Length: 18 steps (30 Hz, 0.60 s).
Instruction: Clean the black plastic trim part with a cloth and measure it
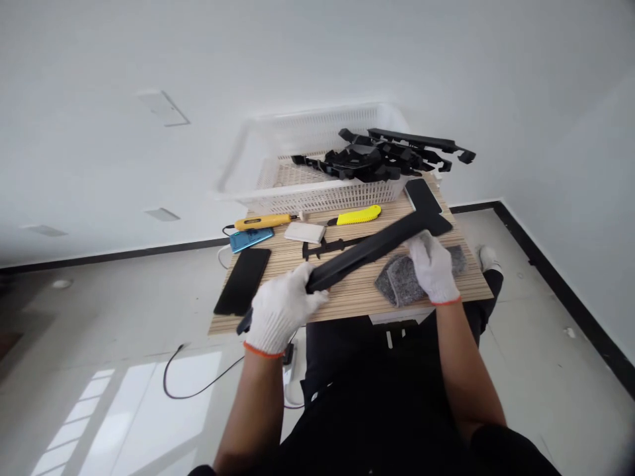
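My left hand [278, 309], in a white knitted glove with an orange cuff, is wrapped round the lower left part of a long black plastic trim piece [364, 251]. The piece slants up to the right over the table and widens at its far end. My right hand [434, 267], gloved alike, grips the piece's near edge by that wide end; part of its fingers is hidden. Grey folded cloths [404, 281] lie beneath and beside my right hand. A thin black notched strip [325, 247] lies on the table behind the piece.
On the wood-grain table [354, 301] stands a white plastic basket [322, 197] with several black plastic parts [377, 155]. Around lie a yellow-handled corded tool [262, 222], a yellow utility knife [358, 215], a blue device [251, 239], a white block [304, 232] and a black phone-like slab [243, 281].
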Tool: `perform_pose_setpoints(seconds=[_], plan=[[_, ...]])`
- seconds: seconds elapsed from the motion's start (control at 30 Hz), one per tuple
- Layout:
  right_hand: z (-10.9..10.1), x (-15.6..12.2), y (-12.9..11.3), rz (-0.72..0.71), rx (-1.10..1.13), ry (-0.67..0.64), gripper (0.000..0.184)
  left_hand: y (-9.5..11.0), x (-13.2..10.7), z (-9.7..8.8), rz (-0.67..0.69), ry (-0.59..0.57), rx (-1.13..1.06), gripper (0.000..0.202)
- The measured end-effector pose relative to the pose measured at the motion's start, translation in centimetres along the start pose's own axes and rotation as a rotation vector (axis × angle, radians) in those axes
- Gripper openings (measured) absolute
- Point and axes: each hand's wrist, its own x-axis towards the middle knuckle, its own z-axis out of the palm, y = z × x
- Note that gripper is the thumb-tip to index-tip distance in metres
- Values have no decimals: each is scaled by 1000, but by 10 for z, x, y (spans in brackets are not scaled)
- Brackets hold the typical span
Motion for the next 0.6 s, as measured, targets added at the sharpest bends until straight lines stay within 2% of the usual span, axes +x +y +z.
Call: perform_pose_setpoints(seconds=[0.1, 0.13, 0.23, 0.3, 0.4, 0.47, 0.53, 0.6], plan=[[-20, -20, -1, -37, 96, 76, 40, -28, -4, -7, -98, 46, -52, 35], [-28, -27, -4, -86, 48, 50, 38, -38, -7, -8, -117, 46, -67, 33], [-41, -38, -12, -243, -223, -161, 47, -59, -15, -6, -118, 38, -39, 28], [-38, -36, -12, -255, -368, -237, 55, -62, -18, -3, -91, 25, 7, 25], [-32, -22, -1, -156, -484, -166, 56, -59, -17, 2, -53, -20, 57, 19], [-32, -10, 6, -157, -529, -200, 46, -56, -16, 3, -41, -40, 72, 18], [-36, -1, 10, -191, -534, -293, 27, -57, -16, 4, -34, -44, 74, 20], [-43, 2, 9, -185, -475, -317, 22, -62, -15, 5, -41, -44, 74, 23]])
